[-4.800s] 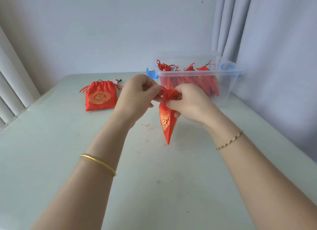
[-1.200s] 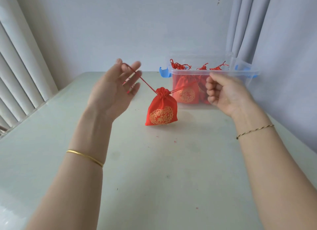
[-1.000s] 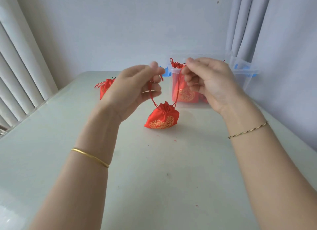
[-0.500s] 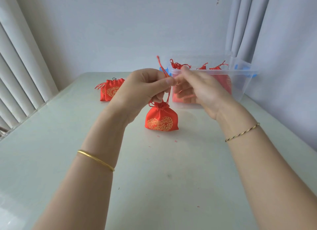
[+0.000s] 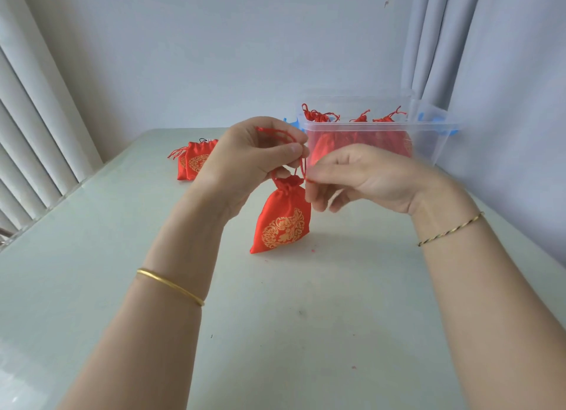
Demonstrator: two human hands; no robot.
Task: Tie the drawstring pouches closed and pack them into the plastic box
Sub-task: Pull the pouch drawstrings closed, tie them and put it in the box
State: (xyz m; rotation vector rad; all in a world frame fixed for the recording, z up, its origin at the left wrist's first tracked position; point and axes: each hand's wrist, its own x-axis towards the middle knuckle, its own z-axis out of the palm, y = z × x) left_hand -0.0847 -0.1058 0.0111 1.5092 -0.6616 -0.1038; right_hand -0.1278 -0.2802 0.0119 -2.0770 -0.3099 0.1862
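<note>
Midway, several tied pouches (image 5: 361,140) fill the plastic box (image 5: 428,140); left hand (image 5: 248,161) and right hand (image 5: 352,177) pinch one red pouch's (image 5: 283,219) drawstring (image 5: 303,167), knotting; another pouch (image 5: 194,161) waits.

The plastic box (image 5: 428,140) stood open at the top, though packed pouches (image 5: 361,141) filled its lower part and their tassels (image 5: 318,115) rose past the rim. A curtain (image 5: 435,42) closed in just behind and right of the box. In front of it the left hand (image 5: 245,161) and right hand (image 5: 361,177), pinching the cords (image 5: 303,167) of a held pouch (image 5: 283,219), barred the near side. Left of the box lay spare pouches (image 5: 194,161).
</note>
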